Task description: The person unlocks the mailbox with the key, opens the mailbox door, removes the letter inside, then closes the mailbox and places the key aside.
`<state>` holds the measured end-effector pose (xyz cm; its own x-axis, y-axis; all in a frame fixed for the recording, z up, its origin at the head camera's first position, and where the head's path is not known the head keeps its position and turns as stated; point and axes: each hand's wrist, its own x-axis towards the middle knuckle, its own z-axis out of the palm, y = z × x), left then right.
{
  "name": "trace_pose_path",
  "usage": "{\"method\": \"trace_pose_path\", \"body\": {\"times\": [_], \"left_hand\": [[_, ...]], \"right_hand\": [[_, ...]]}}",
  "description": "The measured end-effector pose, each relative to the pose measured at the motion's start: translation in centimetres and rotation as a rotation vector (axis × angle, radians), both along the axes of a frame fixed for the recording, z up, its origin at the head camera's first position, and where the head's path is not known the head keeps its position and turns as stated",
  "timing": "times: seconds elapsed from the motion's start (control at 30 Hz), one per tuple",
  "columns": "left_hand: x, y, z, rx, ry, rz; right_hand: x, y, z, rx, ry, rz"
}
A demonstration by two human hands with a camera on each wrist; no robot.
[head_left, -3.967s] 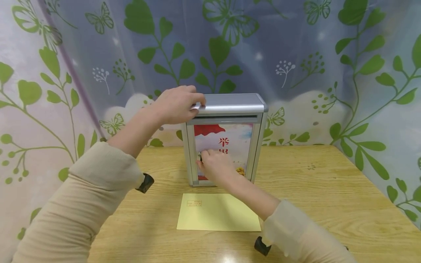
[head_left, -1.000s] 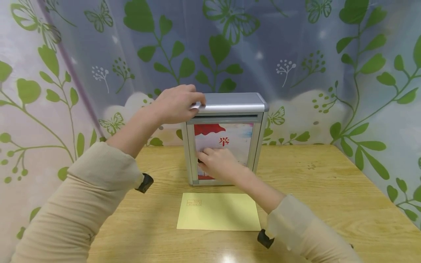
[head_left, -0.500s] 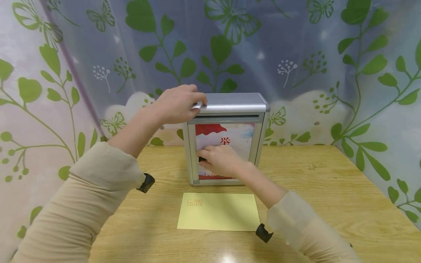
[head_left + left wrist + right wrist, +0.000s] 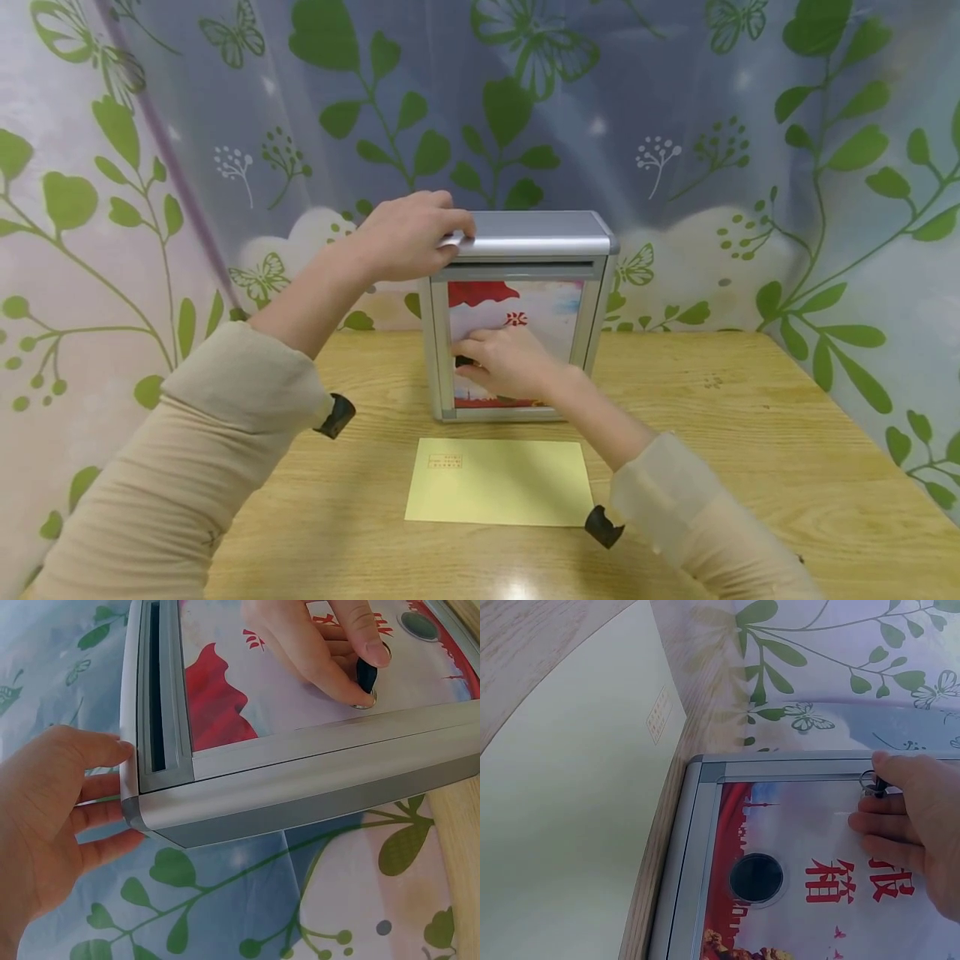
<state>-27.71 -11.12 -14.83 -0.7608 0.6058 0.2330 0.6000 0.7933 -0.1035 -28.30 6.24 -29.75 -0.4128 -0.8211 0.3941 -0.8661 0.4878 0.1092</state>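
A silver metal drop box point(image 4: 536, 227) with a dark slot point(image 4: 525, 270) across its upper front stands upright on the table. My left hand point(image 4: 408, 237) grips its top left corner. In the left wrist view the thumb lies on the box's edge, with the fingers round the corner. At the left side of the printed front panel point(image 4: 802, 825), my right hand point(image 4: 510, 364) pinches a black-headed key point(image 4: 366, 673) between thumb and forefinger. The key sits at a small round lock point(image 4: 365, 702) and carries a metal ring point(image 4: 867, 780).
A pale yellow envelope point(image 4: 495, 492) with a red printed block lies flat before the box on the wooden table point(image 4: 720, 467). Behind the table hangs a leaf-patterned curtain point(image 4: 645, 100). A round dark window point(image 4: 756, 878) shows low on the panel.
My right hand has turned at the wrist, and the black key head has gone from roughly upright to nearly level. My left hand stays on the box; the box and envelope keep their places.
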Motion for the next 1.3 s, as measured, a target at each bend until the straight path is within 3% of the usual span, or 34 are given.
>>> {"method": "trace_pose_path", "body": {"times": [0.37,0.63,1.17,1.23,1.3], "left_hand": [[0.1,0.2,0.3,-0.003,0.011,-0.012],[0.1,0.1,0.3,-0.015,0.015,-0.003],[0.2,0.0,-0.1,-0.009,0.017,-0.004],[0.2,0.0,-0.2,-0.003,0.020,-0.012],[0.2,0.0,-0.4,0.005,0.030,-0.020]], "right_hand": [[-0.2,0.3,0.2,-0.021,0.035,0.029],[-0.2,0.2,0.0,-0.054,0.037,0.097],[0.5,0.8,0.0,-0.005,-0.006,0.120],[0.6,0.9,-0.2,-0.012,-0.025,0.119],[0.7,1.1,-0.4,-0.032,-0.101,0.118]]}}
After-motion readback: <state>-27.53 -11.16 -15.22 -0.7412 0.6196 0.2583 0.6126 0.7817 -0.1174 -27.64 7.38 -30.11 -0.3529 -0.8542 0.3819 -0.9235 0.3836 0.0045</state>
